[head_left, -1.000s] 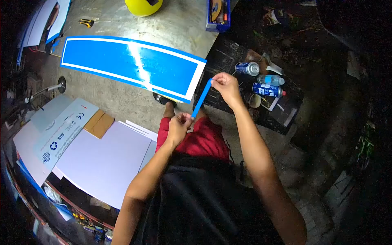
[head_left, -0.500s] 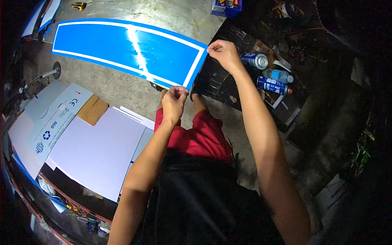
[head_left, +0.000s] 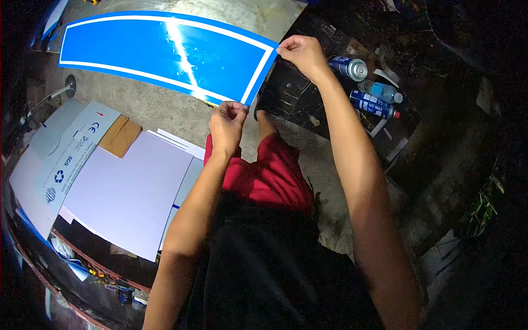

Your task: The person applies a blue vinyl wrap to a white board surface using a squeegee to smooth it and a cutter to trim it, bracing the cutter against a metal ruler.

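Note:
A long blue panel (head_left: 132, 47) with a white border line lies over the metal-topped table (head_left: 264, 15), and a bright streak of light crosses it. My left hand (head_left: 228, 124) pinches the panel's near right corner, thumb and fingers pressed together. At the far right corner, my right hand (head_left: 302, 55) holds the panel's edge between thumb and fingertips. Whether a thin film lies between the fingers of either hand is too small to tell.
Two spray cans (head_left: 347, 68) (head_left: 374, 104) and a clear bottle (head_left: 380, 91) lie on dark boards at the right. White sheets (head_left: 126, 187), a brown cardboard piece (head_left: 121, 136) and a printed panel (head_left: 74, 157) are at the lower left. A round fan-like disc (head_left: 70, 86) stands beyond them.
The whole view has shifted, so the panel and table appear higher in the picture. Both hands still hold the same two corners of the panel.

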Motion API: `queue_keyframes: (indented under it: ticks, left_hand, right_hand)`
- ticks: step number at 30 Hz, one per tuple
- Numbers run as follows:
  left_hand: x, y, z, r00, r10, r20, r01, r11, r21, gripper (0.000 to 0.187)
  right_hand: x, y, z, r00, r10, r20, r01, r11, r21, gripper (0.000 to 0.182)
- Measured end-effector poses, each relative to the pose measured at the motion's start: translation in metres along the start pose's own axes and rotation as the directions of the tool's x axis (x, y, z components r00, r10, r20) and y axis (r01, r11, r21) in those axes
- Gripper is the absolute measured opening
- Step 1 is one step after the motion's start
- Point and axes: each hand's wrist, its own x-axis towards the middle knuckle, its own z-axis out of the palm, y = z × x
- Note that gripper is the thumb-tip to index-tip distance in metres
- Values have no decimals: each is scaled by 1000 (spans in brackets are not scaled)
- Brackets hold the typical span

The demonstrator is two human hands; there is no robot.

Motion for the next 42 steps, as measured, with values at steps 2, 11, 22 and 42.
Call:
queue_keyframes:
  ticks: [2,11,22,42]
  left_hand:
    - [2,-6,0,1000,13,-28,-14,999,-33,15]
    - [5,-13,0,999,48,-12,-49,996,-75,16]
    - [0,5,-3,1000,-22,20,22,1000,9,14]
    - [1,-1,-1,999,-32,32,34,998,-50,14]
  right_hand:
    - [1,-4,-1,1000,5,13,-5,1000,-7,15]
    - [2,-6,3,999,32,-19,-32,999,-4,17]
    - [2,-11,-1,1000,17,-12,-18,996,-84,16]
    - [4,-7,0,1000,15,-18,-17,992,-127,19]
